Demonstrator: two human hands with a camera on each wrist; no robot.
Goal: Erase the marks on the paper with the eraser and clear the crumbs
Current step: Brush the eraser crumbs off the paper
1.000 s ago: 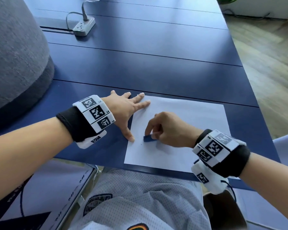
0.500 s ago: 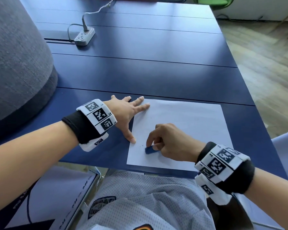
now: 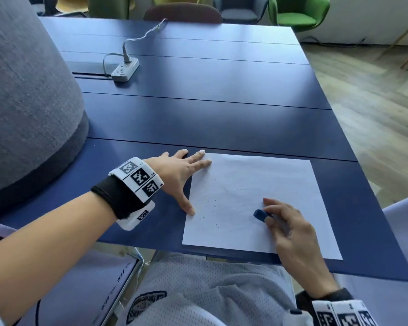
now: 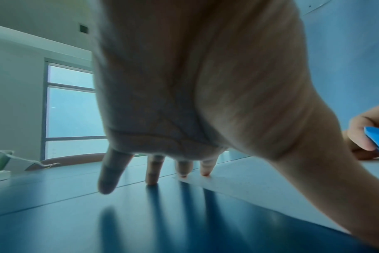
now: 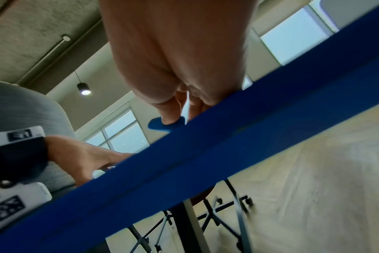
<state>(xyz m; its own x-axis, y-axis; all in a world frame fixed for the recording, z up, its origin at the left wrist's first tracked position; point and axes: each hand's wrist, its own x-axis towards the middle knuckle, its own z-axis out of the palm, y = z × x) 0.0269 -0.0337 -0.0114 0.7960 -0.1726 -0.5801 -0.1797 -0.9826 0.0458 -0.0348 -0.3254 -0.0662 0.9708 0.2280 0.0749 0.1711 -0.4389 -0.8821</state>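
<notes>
Eraser (image 3: 259,215) pinched in right hand (image 3: 292,234) fingers (image 3: 272,207); left hand (image 3: 177,172) spread flat, pressing paper (image 3: 257,180); crumbs (image 3: 210,208) scattered.

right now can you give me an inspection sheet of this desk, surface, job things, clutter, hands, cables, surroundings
surface: blue table, slatted.
job's things: white paper flat at the near edge; dark crumbs scattered on its left part; blue eraser over the paper.
clutter: nothing seen.
hands: left hand flat, fingers spread, pinning the paper's left edge; right hand pinches the eraser.
cables: power strip with a plugged cord running to the far edge.
surroundings: grey cushion on the left, green chair, wooden floor.
</notes>
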